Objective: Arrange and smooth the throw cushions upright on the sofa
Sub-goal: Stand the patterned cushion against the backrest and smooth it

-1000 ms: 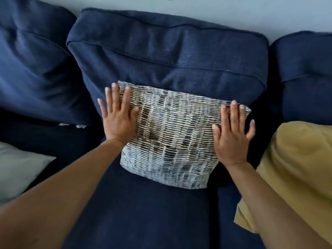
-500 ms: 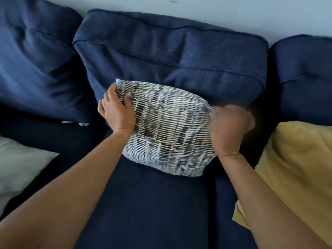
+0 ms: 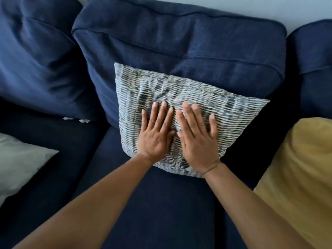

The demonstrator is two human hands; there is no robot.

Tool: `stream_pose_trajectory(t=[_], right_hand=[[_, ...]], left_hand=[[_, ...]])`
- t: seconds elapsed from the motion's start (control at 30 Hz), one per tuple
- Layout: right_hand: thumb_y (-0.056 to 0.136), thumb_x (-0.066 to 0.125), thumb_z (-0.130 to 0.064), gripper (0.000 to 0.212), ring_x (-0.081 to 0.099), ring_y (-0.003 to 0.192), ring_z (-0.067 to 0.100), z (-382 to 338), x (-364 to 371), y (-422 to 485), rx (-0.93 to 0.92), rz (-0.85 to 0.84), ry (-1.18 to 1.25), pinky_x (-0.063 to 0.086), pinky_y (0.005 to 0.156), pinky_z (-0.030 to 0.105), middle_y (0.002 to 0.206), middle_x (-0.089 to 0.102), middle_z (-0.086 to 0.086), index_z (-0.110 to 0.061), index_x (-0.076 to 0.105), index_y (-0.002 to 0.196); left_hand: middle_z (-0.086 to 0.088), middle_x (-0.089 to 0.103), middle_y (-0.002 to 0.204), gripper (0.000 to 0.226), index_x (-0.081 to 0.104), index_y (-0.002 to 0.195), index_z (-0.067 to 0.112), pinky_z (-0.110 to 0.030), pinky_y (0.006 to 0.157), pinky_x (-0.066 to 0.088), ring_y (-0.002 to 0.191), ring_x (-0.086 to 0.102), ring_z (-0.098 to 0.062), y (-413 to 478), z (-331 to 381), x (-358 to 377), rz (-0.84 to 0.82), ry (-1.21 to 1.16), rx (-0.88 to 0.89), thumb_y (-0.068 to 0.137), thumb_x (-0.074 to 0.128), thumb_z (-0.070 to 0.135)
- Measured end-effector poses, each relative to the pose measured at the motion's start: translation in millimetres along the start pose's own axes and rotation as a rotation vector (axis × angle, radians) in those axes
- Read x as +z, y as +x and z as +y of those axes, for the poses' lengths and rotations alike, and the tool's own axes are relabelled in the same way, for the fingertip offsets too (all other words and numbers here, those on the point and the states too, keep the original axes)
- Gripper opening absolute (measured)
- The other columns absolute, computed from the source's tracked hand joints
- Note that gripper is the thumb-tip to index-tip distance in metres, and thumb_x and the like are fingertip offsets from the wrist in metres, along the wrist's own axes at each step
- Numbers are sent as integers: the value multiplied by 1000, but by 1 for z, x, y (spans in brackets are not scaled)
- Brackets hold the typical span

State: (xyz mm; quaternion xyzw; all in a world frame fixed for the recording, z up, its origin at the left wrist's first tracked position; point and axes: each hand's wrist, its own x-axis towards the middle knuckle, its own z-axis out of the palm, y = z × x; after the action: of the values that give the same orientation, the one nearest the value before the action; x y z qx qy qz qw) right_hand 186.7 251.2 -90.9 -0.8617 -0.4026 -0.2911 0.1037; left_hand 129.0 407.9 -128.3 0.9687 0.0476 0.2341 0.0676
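A grey-and-white patterned throw cushion (image 3: 224,112) stands upright on the navy sofa seat (image 3: 161,203), leaning against the middle back cushion (image 3: 179,42). My left hand (image 3: 154,135) and my right hand (image 3: 195,139) lie flat side by side on the cushion's front face, fingers spread and pointing up. Neither hand grips the fabric. A yellow throw cushion (image 3: 301,173) sits at the right, and a white throw cushion (image 3: 19,159) lies at the left edge.
Navy back cushions stand to the left (image 3: 36,51) and right (image 3: 314,69) of the middle one. A pale wall (image 3: 233,6) runs behind the sofa. A small white scrap (image 3: 84,120) shows in the gap at the left seat.
My hands let go of the patterned cushion's sides and moved to its middle, now flat and open on its face. The cushion has spread out wider and flatter.
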Motion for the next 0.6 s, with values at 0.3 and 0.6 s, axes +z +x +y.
stream_pose_trajectory(t=[0.3, 0.6], right_hand=[[107, 36, -42, 65, -3, 154, 17, 87, 20, -50, 328, -115, -222, -3, 121, 49, 166, 3, 4, -13, 11, 160], [106, 34, -37, 58, 16, 152, 20, 8, -6, 28, 138, 78, 20, 0, 121, 46, 163, 19, 7, -10, 24, 156]], left_hand=[[-5, 13, 165, 71, -1, 159, 22, -48, 124, -3, 154, -8, -23, 6, -32, 34, -29, 211, 54, 103, 24, 59], [-11, 12, 164, 68, 12, 156, 7, -55, 123, 1, 152, 4, -29, 54, 3, -31, 67, 62, 72, 103, 18, 49]])
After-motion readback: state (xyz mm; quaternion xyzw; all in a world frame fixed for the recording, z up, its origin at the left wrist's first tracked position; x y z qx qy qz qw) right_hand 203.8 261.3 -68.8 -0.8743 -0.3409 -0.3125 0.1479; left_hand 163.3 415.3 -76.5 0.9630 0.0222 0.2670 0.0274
